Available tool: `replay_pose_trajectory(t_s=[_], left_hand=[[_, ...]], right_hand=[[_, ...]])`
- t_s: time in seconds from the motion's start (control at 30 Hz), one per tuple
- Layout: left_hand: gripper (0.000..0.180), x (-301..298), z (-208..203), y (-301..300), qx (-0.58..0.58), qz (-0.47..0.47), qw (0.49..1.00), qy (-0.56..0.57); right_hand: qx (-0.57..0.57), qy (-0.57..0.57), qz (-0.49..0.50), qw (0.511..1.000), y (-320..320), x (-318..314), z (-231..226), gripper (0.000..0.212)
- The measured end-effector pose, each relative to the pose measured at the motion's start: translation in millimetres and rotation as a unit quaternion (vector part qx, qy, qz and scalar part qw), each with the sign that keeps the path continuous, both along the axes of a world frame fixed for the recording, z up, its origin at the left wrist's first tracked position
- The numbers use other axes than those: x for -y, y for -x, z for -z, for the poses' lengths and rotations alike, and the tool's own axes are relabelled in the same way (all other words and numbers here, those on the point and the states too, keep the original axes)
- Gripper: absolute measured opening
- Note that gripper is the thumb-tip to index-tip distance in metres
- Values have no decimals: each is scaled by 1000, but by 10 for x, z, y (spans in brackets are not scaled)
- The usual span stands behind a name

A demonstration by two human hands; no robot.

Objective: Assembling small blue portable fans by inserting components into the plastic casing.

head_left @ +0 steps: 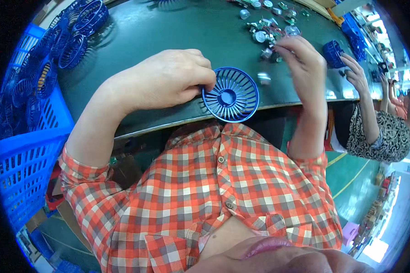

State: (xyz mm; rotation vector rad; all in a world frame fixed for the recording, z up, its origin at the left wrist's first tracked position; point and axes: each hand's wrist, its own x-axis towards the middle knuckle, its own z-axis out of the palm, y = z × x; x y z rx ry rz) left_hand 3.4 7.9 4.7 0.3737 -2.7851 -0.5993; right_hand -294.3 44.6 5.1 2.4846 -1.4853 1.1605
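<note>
A: First entry, left hand?
B: Left hand (pixel 180 75), bare: thumb and fingers pinched on the rim of one blue slatted bowl (pixel 228 98). Bowl: round, central disc, open side apparently up, at the near edge of the tabletop (pixel 168 43), before the person's chest.
A: Reason for the rim hold?
B: Presumably steadiness; gripped at one side, the interior lies uncovered.
A: Right hand?
B: Right hand (pixel 305 63), bare, motion-blurred: fingers drawn narrow at the edge of a loose cluster of small parts (pixel 259 36), clear and green. Whether anything is between the fingertips, cannot tell.
A: Reason for the cluster's position?
B: Likely convenience: spread beyond the bowl, within the right arm's range.
A: Further stock?
B: Many similar blue slatted pieces (pixel 73 50), heaped at the left, some on the tabletop, others over a blue crate (pixel 32 150); probably kept on the left hand's side for easy access. At right, a co-worker's hand (pixel 354 75) beside another blue slatted piece (pixel 333 53).
</note>
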Motion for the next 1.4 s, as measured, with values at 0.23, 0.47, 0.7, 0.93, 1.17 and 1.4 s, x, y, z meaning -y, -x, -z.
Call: replay_pose_trajectory(t_s=[0.23,0.47,0.7,0.93,1.17,1.4], left_hand=[[11,76,-61,-8,25,43,999,-21],[11,2,-124,-69,55,100,991,-70],[11,-9,-157,-64,54,48,992,-108],[13,7,-35,66,19,9,998,-51],[16,31,-18,75,7,6,999,-53],[15,-13,-10,109,4,-34,998,-53]], right_hand=[[-90,122,56,987,-351,138,105,23],[-88,-95,-59,990,-694,-80,224,33],[-103,-88,-30,990,-503,-258,194,23],[-92,-68,59,992,-310,-381,199,28],[-2,-96,38,995,-263,-255,78,23],[-156,-76,-111,978,-457,-432,-74,25]])
